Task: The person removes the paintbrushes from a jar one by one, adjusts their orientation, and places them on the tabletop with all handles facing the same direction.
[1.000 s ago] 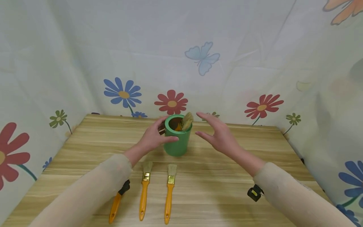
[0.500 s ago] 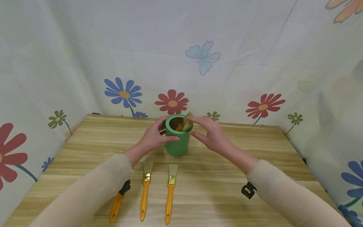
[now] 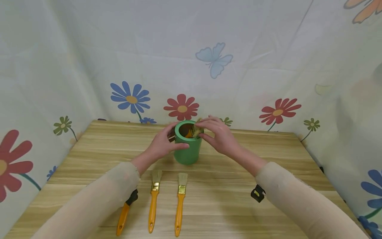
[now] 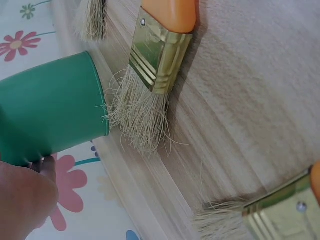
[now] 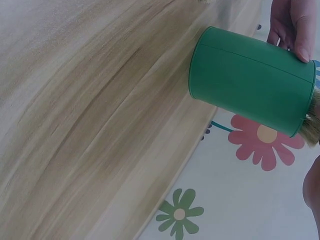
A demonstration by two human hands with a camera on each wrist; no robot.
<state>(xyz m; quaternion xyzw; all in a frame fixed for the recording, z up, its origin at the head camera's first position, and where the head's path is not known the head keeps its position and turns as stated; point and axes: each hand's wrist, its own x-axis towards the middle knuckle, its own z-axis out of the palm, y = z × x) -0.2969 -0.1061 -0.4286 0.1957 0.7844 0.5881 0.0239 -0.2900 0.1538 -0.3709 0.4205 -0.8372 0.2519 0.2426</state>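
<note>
A green cup [image 3: 187,153] stands upright near the back of the table, with a paintbrush [image 3: 195,131] leaning bristles-up out of its right side. My left hand [image 3: 159,145] holds the cup from the left, thumb across the front and fingers behind. At the bristles, my right hand [image 3: 222,137] pinches the paintbrush between thumb and fingers; its handle is hidden inside the cup. The right wrist view shows the left thumb against the cup wall [image 5: 250,80], the bristles [image 5: 312,126] at the rim, and only a part of the right hand [image 5: 313,190].
Nearer me lie three more paintbrushes with orange handles: a middle one [image 3: 152,207], a right one [image 3: 179,209], and a left one [image 3: 123,217] partly covered by my left sleeve. A flower-printed cloth [image 3: 244,83] hangs behind the wooden table [image 3: 226,199].
My right hand has moved left to the cup's rim, and its fingers have closed on the paintbrush's bristles. The left hand and the cup have stayed in place.
</note>
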